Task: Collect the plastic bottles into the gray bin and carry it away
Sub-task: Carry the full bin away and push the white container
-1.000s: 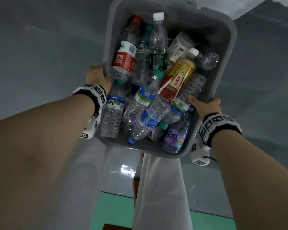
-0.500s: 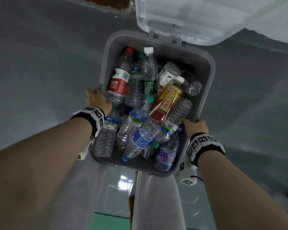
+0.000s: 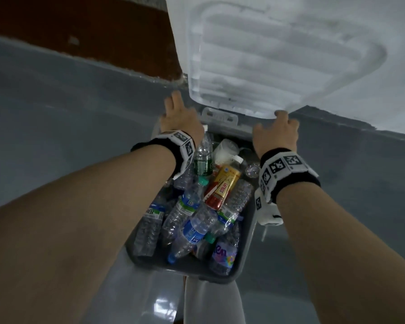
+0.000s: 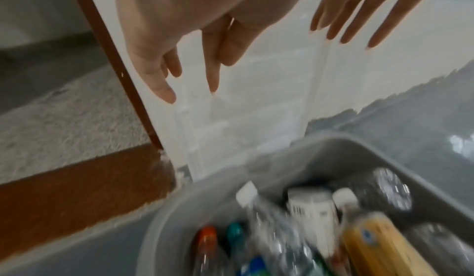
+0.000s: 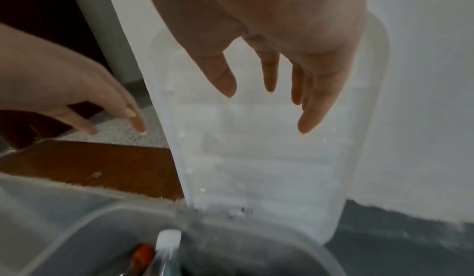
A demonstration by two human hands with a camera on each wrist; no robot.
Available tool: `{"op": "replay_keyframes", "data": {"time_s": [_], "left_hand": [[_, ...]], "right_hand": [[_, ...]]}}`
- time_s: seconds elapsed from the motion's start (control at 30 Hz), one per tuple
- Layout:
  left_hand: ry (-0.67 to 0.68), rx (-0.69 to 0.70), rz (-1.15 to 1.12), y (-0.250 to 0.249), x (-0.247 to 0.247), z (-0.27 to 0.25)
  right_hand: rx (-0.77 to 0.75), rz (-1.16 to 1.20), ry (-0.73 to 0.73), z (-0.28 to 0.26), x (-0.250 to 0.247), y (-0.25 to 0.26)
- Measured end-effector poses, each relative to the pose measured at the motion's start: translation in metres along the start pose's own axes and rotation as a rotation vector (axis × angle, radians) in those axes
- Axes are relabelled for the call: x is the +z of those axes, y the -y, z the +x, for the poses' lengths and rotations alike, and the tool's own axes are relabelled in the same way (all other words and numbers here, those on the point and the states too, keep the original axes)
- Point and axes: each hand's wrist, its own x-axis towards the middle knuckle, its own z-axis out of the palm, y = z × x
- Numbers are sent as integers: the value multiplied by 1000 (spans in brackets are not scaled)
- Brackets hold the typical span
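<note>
The gray bin (image 3: 197, 274) stands low in front of me, filled with several plastic bottles, among them a gold-labelled bottle (image 3: 222, 185). Its translucent white lid (image 3: 278, 54) is swung up behind it against the wall. My left hand (image 3: 177, 111) reaches to the lid's lower left corner with the fingers spread. At the lid's lower edge, my right hand (image 3: 281, 122) has its fingers straight. In the left wrist view the left hand (image 4: 174, 67) hovers before the lid (image 4: 256, 108). The right wrist view shows the right hand (image 5: 269, 81) open before the lid (image 5: 256, 158). Neither hand holds anything.
A gray floor surrounds the bin. A white wall (image 3: 372, 108) rises behind the lid, with a brown skirting strip (image 3: 103, 50) to the left. My white-clad legs (image 3: 211, 300) stand just below the bin's near edge.
Both hands held the bin by its sides and it sank lower. They have let go of the sides and moved forward to the raised lid.
</note>
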Motion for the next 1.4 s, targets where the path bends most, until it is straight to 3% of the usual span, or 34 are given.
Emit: {"op": "replay_keyframes", "data": {"time_s": [0.27, 0.47, 0.67, 0.83, 0.97, 1.1, 1.23, 1.3, 1.4], "left_hand": [[-331, 342, -166, -57, -69, 36], [-382, 383, -318, -76, -93, 54], [-597, 516, -304, -66, -87, 52], [-619, 529, -311, -55, -90, 42], [-673, 574, -410, -42, -81, 25], [-470, 406, -662, -34, -65, 5], [-214, 229, -625, -21, -39, -14], [-79, 213, -533, -10, -22, -27], [15, 358, -229, 7, 4, -47]], "right_hand": [[-218, -157, -304, 29, -49, 69], [-175, -22, -486, 36, -48, 88], [-206, 1, -203, 29, -49, 85], [-163, 217, -189, 13, -51, 80], [-40, 436, -233, -13, -38, 71], [96, 596, -268, -52, -16, 63], [362, 748, -196, -89, 18, 38], [449, 821, -119, -105, 33, 22], [389, 828, -96, -123, 49, 4]]}}
